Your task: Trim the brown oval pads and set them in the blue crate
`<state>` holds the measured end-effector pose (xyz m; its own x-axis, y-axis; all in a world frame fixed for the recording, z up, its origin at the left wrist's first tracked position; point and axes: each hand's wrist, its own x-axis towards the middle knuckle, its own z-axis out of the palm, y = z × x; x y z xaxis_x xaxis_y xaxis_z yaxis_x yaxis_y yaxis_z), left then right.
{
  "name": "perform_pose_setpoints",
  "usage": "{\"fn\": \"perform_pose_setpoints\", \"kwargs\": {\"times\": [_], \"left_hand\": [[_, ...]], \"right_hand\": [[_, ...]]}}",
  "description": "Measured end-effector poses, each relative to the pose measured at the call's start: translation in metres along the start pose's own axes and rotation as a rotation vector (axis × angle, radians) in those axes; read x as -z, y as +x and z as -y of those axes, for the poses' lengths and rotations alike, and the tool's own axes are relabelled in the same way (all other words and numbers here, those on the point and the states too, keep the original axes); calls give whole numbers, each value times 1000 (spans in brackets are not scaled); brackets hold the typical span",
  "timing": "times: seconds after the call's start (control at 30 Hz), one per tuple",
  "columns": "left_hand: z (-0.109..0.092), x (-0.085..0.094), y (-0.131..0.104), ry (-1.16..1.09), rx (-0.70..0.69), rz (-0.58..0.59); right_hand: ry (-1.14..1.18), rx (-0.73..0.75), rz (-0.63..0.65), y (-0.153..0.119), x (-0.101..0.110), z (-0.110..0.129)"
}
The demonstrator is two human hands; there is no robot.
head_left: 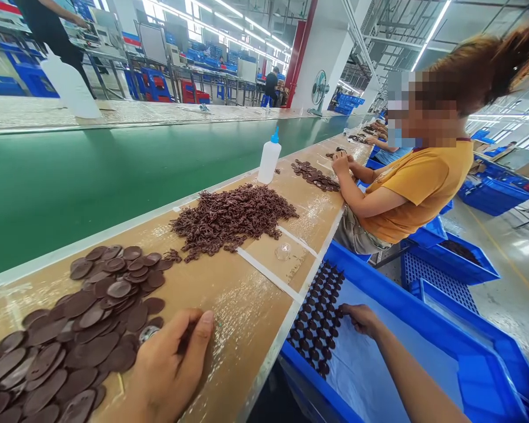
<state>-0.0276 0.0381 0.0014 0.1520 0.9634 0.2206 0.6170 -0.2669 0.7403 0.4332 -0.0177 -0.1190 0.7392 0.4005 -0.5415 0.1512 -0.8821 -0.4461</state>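
Blue plastic makes up the bin (478, 376), lined with a white sheet (361, 379); dark brown pieces (317, 314) stand in close rows along the bin's left side, next to the counter (242, 335). The right hand (365, 320) reaches into the bin, its grip drawn nearly together, fingertips touching the outermost row — whether it grasps a piece or has released it, I cannot tell.

Left of the bin, the left hand (174, 358) rests on the counter, fingers curled and thumb beside the index finger; I cannot tell whether anything is inside that grip. Farther left of the bin, past this hand, brown discs (92, 320) lie in a loose pile. Up the counter from the bin sits a heap of small brown bits (238, 217), with a blue-capped bottle (270, 163) just behind. Beyond the bin — past a seated co-worker (417, 176) — another blue bin (478, 270) holds dark material (461, 251).
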Motion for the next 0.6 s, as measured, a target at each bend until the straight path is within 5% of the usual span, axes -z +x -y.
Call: {"fn": "perform_pose_setpoints", "kwargs": {"times": [0.13,0.3,0.47,0.6], "left_hand": [[5,-2,0,5,-33,9],[5,-6,-4,54,-150,-19],[2,-7,-7,122,-212,-114],[-9,1,-7,-7,-201,-53]], "right_hand": [[51,119,-165,-29,29,33],[122,651,-346,-115,50,123],[-199,1154,-115,-199,14,232],[-584,1209,-33,-212,-35,292]]}}
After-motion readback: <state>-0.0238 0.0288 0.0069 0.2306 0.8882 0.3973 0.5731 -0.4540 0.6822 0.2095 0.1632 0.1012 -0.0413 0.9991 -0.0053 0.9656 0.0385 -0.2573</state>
